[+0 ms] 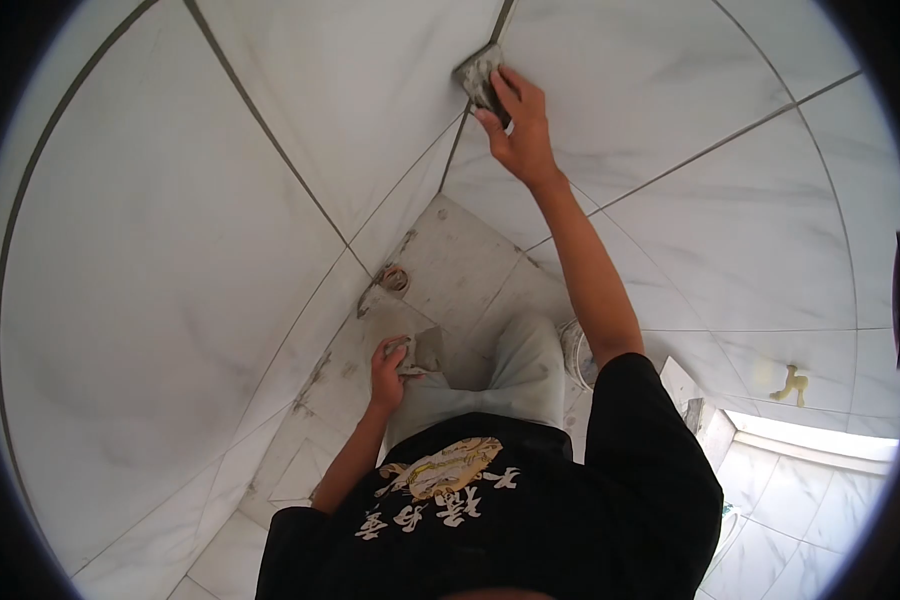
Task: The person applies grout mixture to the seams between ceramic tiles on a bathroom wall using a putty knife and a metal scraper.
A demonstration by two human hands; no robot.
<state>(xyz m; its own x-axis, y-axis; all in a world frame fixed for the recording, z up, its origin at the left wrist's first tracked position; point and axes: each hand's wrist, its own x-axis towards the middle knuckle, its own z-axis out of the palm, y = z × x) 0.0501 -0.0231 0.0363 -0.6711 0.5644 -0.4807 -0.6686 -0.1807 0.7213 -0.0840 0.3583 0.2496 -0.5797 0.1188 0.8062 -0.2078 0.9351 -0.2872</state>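
Note:
My right hand (518,125) reaches up into the corner between two white marbled tile walls. Its fingers and thumb pinch a flat, dark scraper (480,76) smeared with pale grey paste, which lies against the dark joint line in the corner. Low down by my knees, my left hand (388,372) is closed around a flat grey plate (427,350), perhaps another scraper, held roughly level at waist height. Fingers cover part of its near edge.
A round pipe opening (395,279) sits in the dusty floor near the left wall. Beside my right leg stands a white bucket (578,352), partly hidden by my arm. A yellowish fitting (792,385) sticks out of the right wall, near a bright doorway (810,436).

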